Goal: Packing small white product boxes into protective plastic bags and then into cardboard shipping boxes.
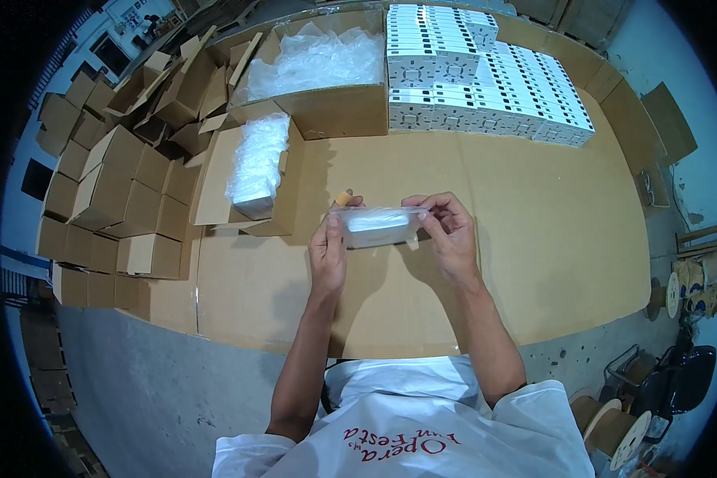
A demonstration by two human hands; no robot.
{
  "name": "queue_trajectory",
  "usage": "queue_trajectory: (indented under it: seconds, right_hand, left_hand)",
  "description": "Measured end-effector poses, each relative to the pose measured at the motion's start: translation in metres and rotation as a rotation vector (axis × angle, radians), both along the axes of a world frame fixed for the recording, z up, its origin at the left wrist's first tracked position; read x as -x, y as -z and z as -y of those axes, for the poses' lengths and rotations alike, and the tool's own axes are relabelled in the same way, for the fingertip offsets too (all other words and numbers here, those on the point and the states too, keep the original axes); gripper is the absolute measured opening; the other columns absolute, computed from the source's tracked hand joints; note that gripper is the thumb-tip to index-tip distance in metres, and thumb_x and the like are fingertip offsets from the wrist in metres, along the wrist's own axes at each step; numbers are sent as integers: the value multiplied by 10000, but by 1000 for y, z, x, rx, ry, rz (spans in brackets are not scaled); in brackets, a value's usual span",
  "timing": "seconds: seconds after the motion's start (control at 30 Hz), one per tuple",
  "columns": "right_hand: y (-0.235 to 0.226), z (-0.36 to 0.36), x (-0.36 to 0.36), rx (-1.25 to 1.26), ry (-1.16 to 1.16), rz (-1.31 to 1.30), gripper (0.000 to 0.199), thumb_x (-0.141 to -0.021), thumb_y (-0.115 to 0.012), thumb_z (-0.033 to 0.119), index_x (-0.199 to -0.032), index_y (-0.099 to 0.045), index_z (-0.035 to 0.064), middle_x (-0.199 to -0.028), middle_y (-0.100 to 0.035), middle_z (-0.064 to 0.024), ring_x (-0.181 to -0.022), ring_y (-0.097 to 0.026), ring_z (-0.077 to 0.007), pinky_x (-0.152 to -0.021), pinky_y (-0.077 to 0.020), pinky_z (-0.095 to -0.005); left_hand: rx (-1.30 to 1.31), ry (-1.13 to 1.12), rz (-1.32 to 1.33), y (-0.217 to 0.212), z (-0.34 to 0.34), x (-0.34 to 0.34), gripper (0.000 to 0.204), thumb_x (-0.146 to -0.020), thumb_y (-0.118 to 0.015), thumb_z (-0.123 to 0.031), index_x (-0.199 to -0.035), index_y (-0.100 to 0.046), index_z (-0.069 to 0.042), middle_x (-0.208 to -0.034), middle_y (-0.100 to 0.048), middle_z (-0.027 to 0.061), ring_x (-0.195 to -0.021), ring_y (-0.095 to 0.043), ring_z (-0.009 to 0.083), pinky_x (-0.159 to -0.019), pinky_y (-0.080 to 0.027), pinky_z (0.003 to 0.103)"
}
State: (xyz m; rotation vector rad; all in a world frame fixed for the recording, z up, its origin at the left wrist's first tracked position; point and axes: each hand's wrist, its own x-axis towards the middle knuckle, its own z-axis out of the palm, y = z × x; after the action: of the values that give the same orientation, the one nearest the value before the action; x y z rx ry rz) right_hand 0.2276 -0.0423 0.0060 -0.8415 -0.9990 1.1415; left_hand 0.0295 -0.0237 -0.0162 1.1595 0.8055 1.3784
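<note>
Both hands gripped the clear-bagged white part [377, 226] above the cardboard-covered bench [534, 239]: left hand [327, 256] pinched its left end, right hand [446, 231] its right, holding the bag taut and level, seemingly for handling.

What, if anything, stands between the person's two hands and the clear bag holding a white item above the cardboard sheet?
Nothing visible does. The left hand and right hand already grip the clear bag at its two ends, above the cardboard sheet.
</note>
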Motion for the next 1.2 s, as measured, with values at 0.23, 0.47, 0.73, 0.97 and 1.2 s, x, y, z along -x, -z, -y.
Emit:
queue_trajectory:
  seconds: [0.23, 0.47, 0.73, 0.97, 1.2]
  right_hand:
    - [2, -9, 1, 2, -33, -28, 79, -996, -571, 31, -1069, -550, 55, -1157, -700, -164, -1030, -637, -145, -908, -504, -299]
    - [-2, -7, 9, -126, -131, -105, 368, -900, -618, -14, -1247, -508, 38, -1293, -620, -165, -1166, -593, -174, -983, -483, -311]
    - [17, 1, 19, 82, -149, 92, 327, -879, -644, -75, -1198, -644, -1, -1260, -648, -112, -1127, -617, -166, -942, -519, -298]
    - [15, 33, 0, 122, -216, 205, 226, -875, -659, -72, -1041, -762, 41, -1247, -676, -111, -1113, -633, -194, -924, -525, -315]
    - [20, 75, -5, -198, -206, 715, 302, -776, -699, -33, -1012, -794, 129, -1266, -689, -59, -1302, -519, -332, -1098, -424, -438]
  left_hand:
    - [-11, 25, -2, 5, -15, 0, 521, -1104, -356, -356, -1452, -459, 18, -1276, -632, 141, -1181, -590, 205, -1052, -442, 360]
    - [-40, 148, -27, 9, -9, -2, 567, -970, -671, -167, -1446, -421, 14, -1345, -556, 145, -1271, -530, 215, -1082, -437, 364]
    - [89, 16, -68, 20, -2, 13, 329, -933, -683, -16, -1249, -607, 37, -1165, -654, 84, -1060, -620, 139, -924, -523, 277]
    - [20, 176, -356, -13, 24, 40, 154, -923, -665, 7, -1051, -751, 10, -1165, -699, 89, -1141, -610, 204, -922, -543, 324]
    - [-393, 274, -726, -1, 66, 65, 288, -799, -734, 11, -1066, -779, -88, -1206, -715, 83, -1322, -523, 363, -1066, -485, 454]
